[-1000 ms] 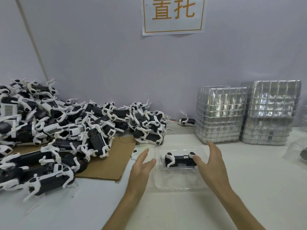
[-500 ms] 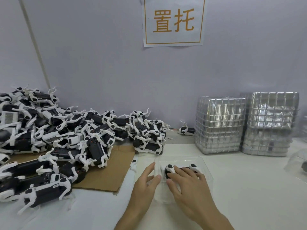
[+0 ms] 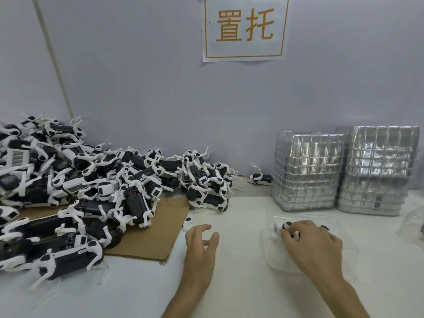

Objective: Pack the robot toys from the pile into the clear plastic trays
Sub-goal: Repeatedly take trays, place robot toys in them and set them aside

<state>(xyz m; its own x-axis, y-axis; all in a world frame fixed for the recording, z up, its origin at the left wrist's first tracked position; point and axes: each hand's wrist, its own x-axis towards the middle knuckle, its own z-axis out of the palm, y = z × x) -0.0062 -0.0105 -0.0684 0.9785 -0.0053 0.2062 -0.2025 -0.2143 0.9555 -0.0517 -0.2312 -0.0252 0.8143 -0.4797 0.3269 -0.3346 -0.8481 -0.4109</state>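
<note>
A large pile of black-and-white robot toys [image 3: 103, 187] covers the table's left side. A clear plastic tray [image 3: 273, 260] lies on the white table in front of me, with one robot toy [image 3: 286, 226] inside it. My right hand [image 3: 314, 244] lies over that toy, fingers curled down around it, and hides most of it. Left of the tray, apart from it, my left hand [image 3: 199, 246] holds nothing and its fingers are loosely bent just above the table.
Two tall stacks of empty clear trays [image 3: 307, 171] [image 3: 378, 168] stand at the back right. A lone toy [image 3: 260, 179] lies by the wall. Brown cardboard [image 3: 156, 235] sits under the pile, a small white part [image 3: 187, 222] beside it. Another clear tray [image 3: 413, 223] shows at the right edge.
My right hand came down onto the toy in the tray, and tray and toy have slid to the right. My left hand has left the tray's edge.
</note>
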